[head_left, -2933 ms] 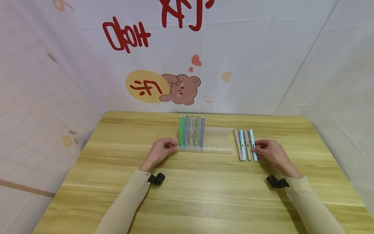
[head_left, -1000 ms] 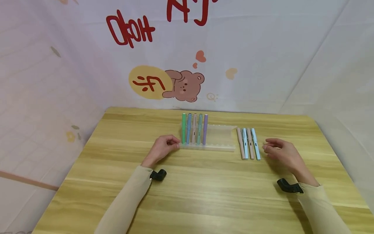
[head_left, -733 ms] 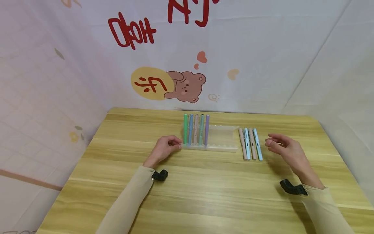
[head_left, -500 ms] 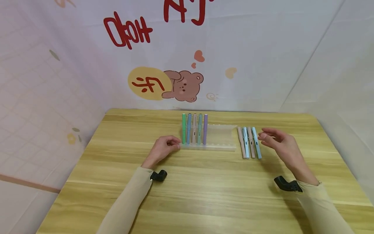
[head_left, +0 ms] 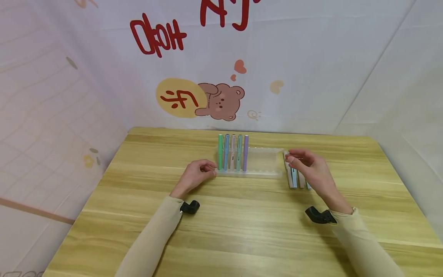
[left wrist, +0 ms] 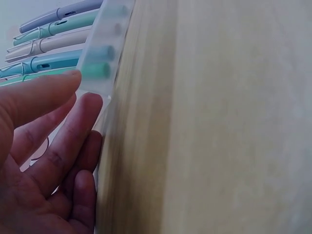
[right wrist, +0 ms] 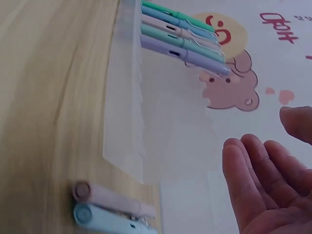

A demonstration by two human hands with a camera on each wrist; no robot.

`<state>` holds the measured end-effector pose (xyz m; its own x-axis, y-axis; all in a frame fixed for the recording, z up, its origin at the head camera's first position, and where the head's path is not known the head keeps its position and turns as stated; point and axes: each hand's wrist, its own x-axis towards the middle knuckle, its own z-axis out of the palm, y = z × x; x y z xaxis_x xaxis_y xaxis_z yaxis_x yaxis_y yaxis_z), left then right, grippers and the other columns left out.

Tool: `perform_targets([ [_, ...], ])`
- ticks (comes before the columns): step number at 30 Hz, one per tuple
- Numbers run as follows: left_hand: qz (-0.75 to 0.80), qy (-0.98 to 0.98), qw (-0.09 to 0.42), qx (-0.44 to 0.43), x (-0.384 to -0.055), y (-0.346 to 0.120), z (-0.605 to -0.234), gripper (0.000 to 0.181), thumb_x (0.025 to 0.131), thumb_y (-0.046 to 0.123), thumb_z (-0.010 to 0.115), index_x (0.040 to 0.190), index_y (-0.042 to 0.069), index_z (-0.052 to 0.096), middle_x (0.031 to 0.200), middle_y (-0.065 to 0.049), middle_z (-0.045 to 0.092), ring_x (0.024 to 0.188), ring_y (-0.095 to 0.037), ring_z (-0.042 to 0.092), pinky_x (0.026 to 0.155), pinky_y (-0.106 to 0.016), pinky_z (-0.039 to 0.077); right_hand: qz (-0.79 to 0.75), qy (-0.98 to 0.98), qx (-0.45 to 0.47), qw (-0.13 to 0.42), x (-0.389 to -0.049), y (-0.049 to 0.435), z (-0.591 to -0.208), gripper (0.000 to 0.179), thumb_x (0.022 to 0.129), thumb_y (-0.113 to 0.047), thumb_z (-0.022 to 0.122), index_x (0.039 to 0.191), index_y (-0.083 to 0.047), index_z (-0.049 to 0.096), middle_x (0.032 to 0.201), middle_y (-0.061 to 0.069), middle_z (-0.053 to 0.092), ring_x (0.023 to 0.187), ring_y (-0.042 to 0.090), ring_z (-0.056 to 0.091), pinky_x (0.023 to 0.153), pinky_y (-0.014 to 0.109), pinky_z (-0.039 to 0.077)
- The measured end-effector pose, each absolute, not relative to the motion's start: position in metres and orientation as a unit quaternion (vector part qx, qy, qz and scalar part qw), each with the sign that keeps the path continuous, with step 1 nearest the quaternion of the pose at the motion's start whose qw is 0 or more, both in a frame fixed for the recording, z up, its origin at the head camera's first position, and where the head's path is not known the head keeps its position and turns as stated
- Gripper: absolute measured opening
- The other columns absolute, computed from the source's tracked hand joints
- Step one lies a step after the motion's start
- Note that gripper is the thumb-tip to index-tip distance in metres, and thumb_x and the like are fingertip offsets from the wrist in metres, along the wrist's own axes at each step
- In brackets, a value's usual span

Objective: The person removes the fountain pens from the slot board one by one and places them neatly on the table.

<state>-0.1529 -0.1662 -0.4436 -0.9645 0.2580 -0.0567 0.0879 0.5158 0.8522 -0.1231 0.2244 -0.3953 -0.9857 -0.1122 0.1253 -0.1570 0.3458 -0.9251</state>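
Note:
A clear plastic pen rack (head_left: 264,159) stands on the table with several capped pens upright in its left part, from a green pen (head_left: 220,154) to a purple pen (head_left: 245,154). My left hand (head_left: 194,177) pinches the rack's left end corner between thumb (left wrist: 53,90) and index finger. Right of the rack lie several loose pens side by side, among them a beige pen (head_left: 288,175) and a light blue pen (head_left: 294,180). Above these hovers my right hand (head_left: 315,169), fingers loosely bent and holding nothing; it partly hides them.
The wooden table (head_left: 242,223) reaches back to a white cloth backdrop (head_left: 304,69) printed with a bear and red characters. Each wrist carries a black camera mount, such as the left one (head_left: 190,207).
My right hand has let go of the rightmost loose pen, drawn away to the right, then come back left over the loose pens. My left hand stays at the rack's end.

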Motion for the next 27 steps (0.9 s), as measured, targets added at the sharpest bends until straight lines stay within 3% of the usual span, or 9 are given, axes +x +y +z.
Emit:
perform_targets([
  [9,0.491,0.861,0.089,0.098,-0.153,-0.166,-0.442,0.017,0.093,0.009,0.076,0.110,0.007,0.075,0.093,-0.001,0.075,0.087,-0.015,0.068,0.084,-0.034,0.050,0.539,-0.837,0.097,0.003,-0.130,0.195,-0.401,0.040,0.103,-0.029,0.067,0.134,-0.003,0.064,0.125,0.015,0.071,0.106,0.007,0.067,0.087,0.015,0.051],
  [18,0.494,0.859,0.081,0.104,-0.153,-0.164,-0.445,0.017,0.093,0.007,0.076,0.109,0.006,0.074,0.093,-0.003,0.076,0.088,-0.015,0.069,0.085,-0.034,0.049,0.549,-0.828,0.115,0.007,-0.142,0.177,-0.410,0.037,0.103,-0.023,0.067,0.130,0.001,0.065,0.123,0.018,0.071,0.106,0.008,0.067,0.089,0.015,0.050],
  [27,0.489,0.862,0.072,0.109,-0.154,-0.165,-0.446,0.016,0.092,0.007,0.076,0.108,0.006,0.075,0.090,-0.001,0.076,0.086,-0.013,0.069,0.084,-0.033,0.049,0.540,-0.833,0.120,-0.012,-0.150,0.158,-0.413,0.039,0.102,-0.024,0.069,0.132,0.001,0.064,0.125,0.017,0.069,0.114,0.029,0.066,0.089,0.015,0.049],
])
